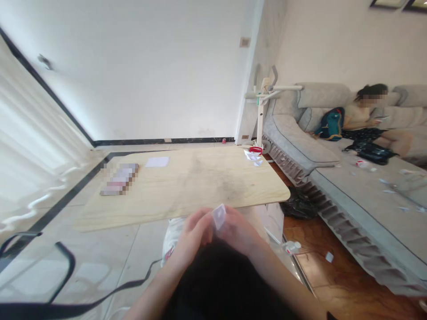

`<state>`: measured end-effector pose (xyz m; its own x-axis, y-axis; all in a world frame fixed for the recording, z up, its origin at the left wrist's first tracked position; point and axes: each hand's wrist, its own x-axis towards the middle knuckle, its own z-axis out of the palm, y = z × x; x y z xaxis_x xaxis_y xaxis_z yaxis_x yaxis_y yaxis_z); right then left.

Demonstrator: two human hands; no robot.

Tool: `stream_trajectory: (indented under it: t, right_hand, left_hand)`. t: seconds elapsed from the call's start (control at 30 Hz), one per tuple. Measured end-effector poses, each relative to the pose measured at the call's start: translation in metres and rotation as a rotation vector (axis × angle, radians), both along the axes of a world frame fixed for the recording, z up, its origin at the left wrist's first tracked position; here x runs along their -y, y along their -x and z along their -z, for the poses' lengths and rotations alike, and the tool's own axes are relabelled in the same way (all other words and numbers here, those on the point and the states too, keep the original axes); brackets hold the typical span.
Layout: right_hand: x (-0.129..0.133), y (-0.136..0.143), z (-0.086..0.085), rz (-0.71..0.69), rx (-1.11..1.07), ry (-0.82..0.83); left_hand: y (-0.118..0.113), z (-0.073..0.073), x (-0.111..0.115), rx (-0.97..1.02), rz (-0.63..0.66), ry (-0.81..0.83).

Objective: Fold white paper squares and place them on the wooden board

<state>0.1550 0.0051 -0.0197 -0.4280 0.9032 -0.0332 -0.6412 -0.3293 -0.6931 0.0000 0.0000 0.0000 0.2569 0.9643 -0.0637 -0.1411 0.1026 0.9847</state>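
Note:
A small piece of folded white paper (219, 217) is held up between my two hands, just in front of the table's near edge. My left hand (199, 224) grips its left side, with the fingers curled inward. On the other side my right hand (235, 229) is closed around the paper's right and lower part; some of its fingers are hidden or blurred. Beyond the hands lies the wooden table (180, 186), with a flat white sheet of paper (157, 162) near its far left side.
Scissors with red handles (255, 150) rest by white paper pieces (254, 159) at the table's far right corner. A blurred-out flat item (120, 180) lies on the left. A person (367, 115) sits on the grey sofa (300, 142). A plastic bottle (292, 247) is at lower right.

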Motion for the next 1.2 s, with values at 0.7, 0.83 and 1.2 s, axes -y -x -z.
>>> stream_trajectory:
  t: [0.7, 0.83, 1.2]
  right_hand:
    - [0.001, -0.002, 0.001, -0.036, 0.044, -0.035]
    - [0.001, -0.001, 0.002, -0.039, 0.034, -0.026]
    - [-0.004, -0.006, 0.007, 0.076, 0.119, 0.004]
  left_hand:
    - [-0.005, 0.011, -0.005, 0.319, 0.117, 0.187]
    - [-0.004, 0.014, -0.005, 0.332, 0.143, 0.207]
    - [0.004, -0.005, -0.005, -0.011, 0.016, 0.039]
